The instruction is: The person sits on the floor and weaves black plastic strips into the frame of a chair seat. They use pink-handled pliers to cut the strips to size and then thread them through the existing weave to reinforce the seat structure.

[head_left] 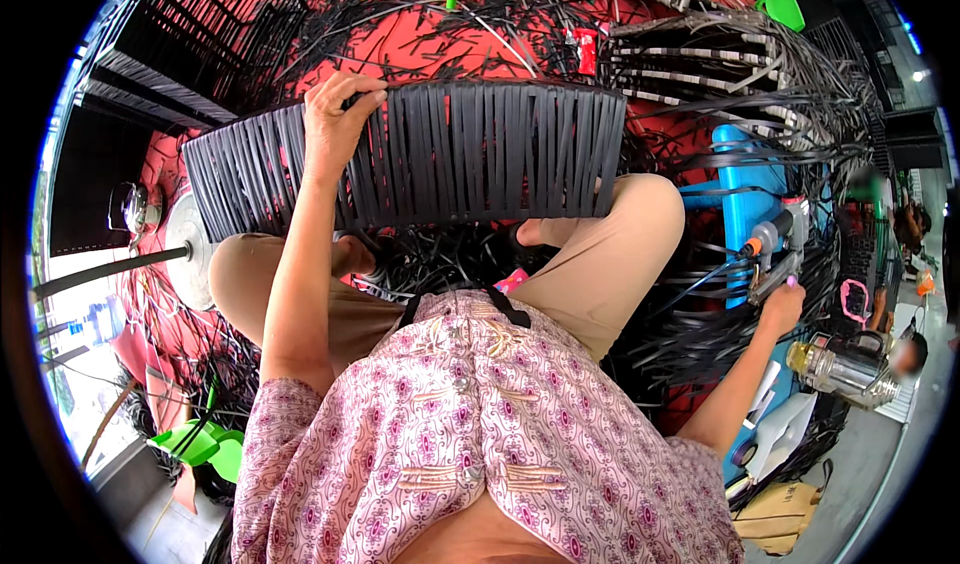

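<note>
A long panel wrapped in flat black strips (480,154) lies across my bent knees, its strips running side by side from far edge to near edge. My left hand (335,124) pinches the panel's far edge, left of its middle, thumb and fingers closed over the rim. Out to the right, my right hand (783,310) has its fingers curled at the near end of a grey and black power tool (785,249) with an orange fitting, which looks like an air stapler. That tool is beside a blue plastic stool (735,199) tipped on its side.
Black strip offcuts (400,44) litter the red floor mat. Bundled black strips (690,74) lie at the far right, black woven frames (190,44) at the far left. A glass jar (845,364) stands right; a green dustpan (200,444) lies left, near a pole on a round base (190,239).
</note>
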### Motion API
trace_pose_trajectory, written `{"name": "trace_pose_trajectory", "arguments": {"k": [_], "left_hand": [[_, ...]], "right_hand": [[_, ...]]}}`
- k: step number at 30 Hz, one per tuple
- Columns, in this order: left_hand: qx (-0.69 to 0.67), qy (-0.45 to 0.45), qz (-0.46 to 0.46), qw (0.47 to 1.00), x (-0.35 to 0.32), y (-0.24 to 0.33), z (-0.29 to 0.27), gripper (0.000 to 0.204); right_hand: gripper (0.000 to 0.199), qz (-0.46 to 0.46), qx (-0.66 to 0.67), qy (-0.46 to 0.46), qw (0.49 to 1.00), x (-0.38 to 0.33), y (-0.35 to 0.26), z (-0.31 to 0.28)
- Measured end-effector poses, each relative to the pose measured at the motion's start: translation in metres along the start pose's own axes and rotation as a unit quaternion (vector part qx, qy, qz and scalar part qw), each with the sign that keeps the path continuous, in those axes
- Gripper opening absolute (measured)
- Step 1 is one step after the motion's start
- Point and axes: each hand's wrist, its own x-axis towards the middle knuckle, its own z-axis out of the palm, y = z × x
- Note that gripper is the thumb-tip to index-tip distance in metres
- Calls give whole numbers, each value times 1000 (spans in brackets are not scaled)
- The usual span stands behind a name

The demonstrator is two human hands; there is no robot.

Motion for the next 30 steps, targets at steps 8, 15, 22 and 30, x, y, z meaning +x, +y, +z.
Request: {"name": "trace_pose_trajectory", "arguments": {"k": [8,15,22,30], "left_hand": [[38,94,-10,995,-8,36,11,21],[-405,-146,-230,873,-75,135,62,66],[-522,-127,-371,757,-96,126,51,54],[-509,-72,-327,793,-110,108,45,60]], "right_hand": [[32,63,588,-113,798,-77,-130,-114],[41,-5,656,-577,486,-252,-274,-137],[78,-234,640,-635,364,-286,-316,-126],[88,-347,586,-592,432,-302,-346,-152]]}}
